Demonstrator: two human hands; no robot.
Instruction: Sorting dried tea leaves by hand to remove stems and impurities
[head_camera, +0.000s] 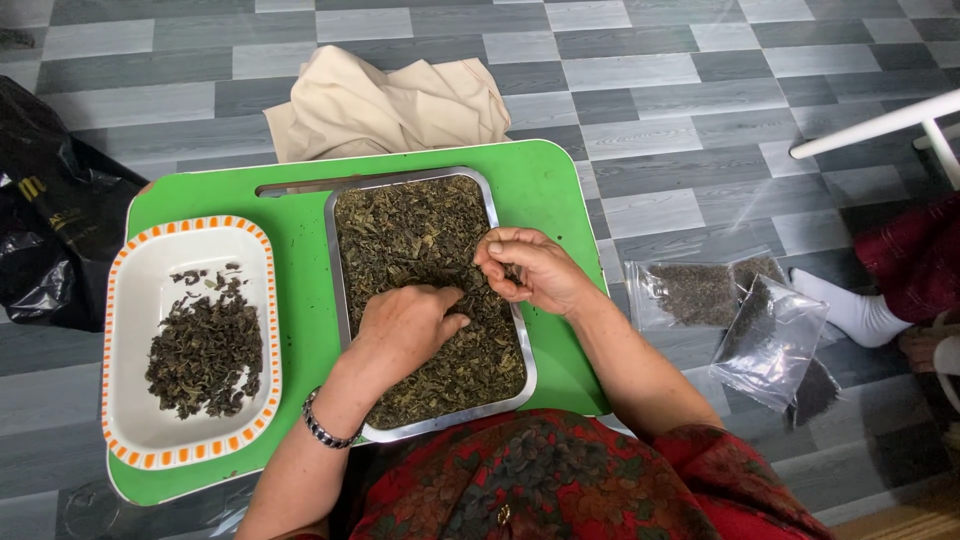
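Dried dark green leaves fill a rectangular metal tray that lies lengthwise on a green lap table, taking up the table's middle and right part. Both of the person's hands are in this tray. The left hand rests palm down on the leaves near the tray's middle, its fingers drawn together and curled into the heap so that the tips press against the leaves; whether anything is caught beneath them cannot be told. A beaded metal bracelet circles that wrist, just over the tray's near left corner. The right hand hovers above the tray's right rim, fingers bent inward and thumb brought against them, pinching a few of the leaves. Left of the tray, on the same table, sits a white oblong dish with an orange-dashed rim, holding a smaller mound of sorted leaves toward its middle and near end. Beyond the tray's far end, off the table's far edge, a crumpled beige cloth lies on the grey tiled floor. Right of the tray, on the floor past the table's edge, lie clear plastic bags with more dark leaves inside, overlapping one another. Far left of the tray, a black plastic bag lies on the floor beside the table.
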